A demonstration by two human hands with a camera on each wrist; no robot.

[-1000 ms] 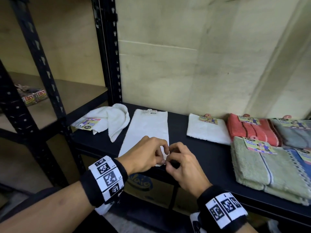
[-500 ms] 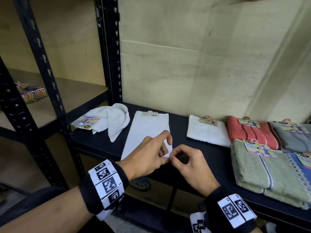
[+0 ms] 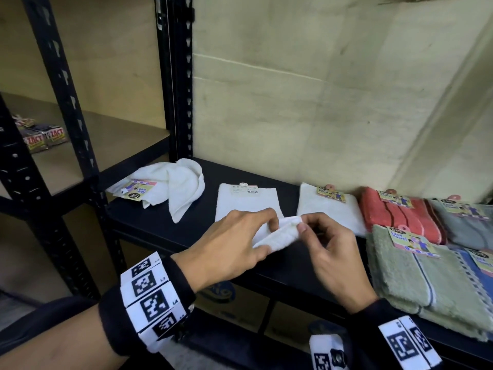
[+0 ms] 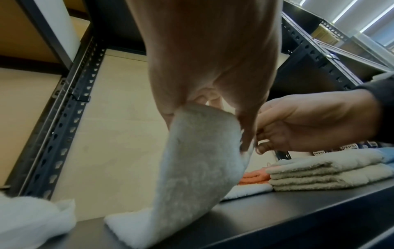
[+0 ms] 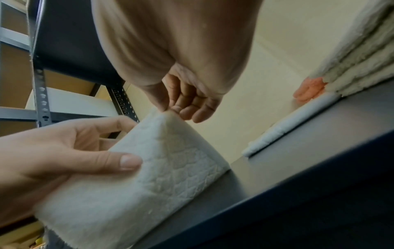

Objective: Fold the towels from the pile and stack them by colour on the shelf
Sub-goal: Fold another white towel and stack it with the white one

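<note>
Both hands pinch the near edge of the white towel [image 3: 248, 206] and hold it lifted off the black shelf [image 3: 160, 222]: the left hand [image 3: 234, 244] grips it between thumb and fingers, the right hand [image 3: 330, 249] nips its corner at the fingertips. Its far end lies flat on the shelf. Left of this towel sits a crumpled white towel [image 3: 173, 185]; right of it a folded white towel [image 3: 325, 209], then red towels [image 3: 400, 217] and green towels [image 3: 416, 279].
</note>
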